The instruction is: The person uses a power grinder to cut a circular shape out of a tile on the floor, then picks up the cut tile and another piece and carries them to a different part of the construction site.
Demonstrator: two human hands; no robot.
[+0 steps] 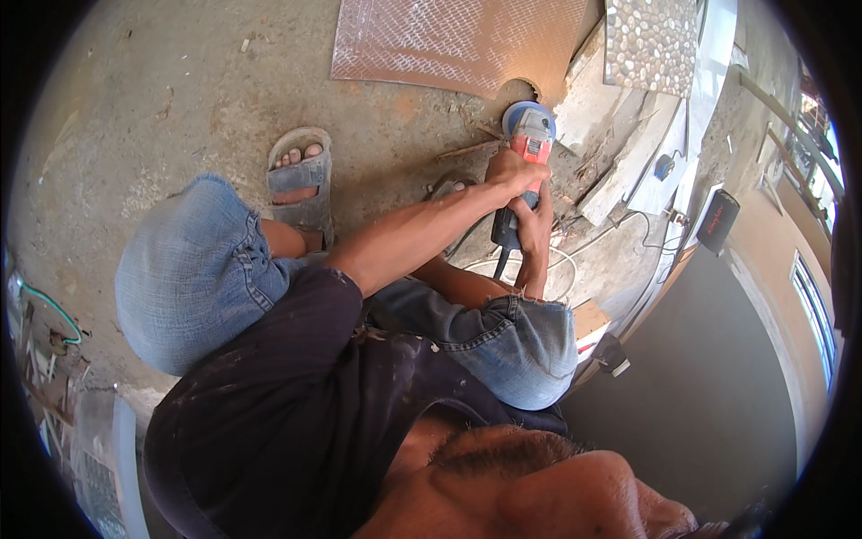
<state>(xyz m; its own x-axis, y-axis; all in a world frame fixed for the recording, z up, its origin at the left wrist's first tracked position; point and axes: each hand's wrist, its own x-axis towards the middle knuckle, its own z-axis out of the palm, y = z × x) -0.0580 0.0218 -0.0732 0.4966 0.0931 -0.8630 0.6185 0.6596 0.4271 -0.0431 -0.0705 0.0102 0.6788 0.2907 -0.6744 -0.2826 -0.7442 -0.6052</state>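
Note:
An angle grinder with a red and grey body and a blue disc is in both my hands. My left hand wraps over its body just behind the grey head. Lower down, my right hand grips the dark rear part, where the cord leaves it. The disc is close to the edge of a brown patterned sheet on the ground. A curved notch shows in that edge, beside the disc. Whether the disc touches the sheet or spins, I cannot tell.
Right of the sheet lie a pebble-patterned piece and broken pale boards. A white cord loops by my right knee. Further right are a dark box and a large grey panel. My sandalled foot rests on concrete.

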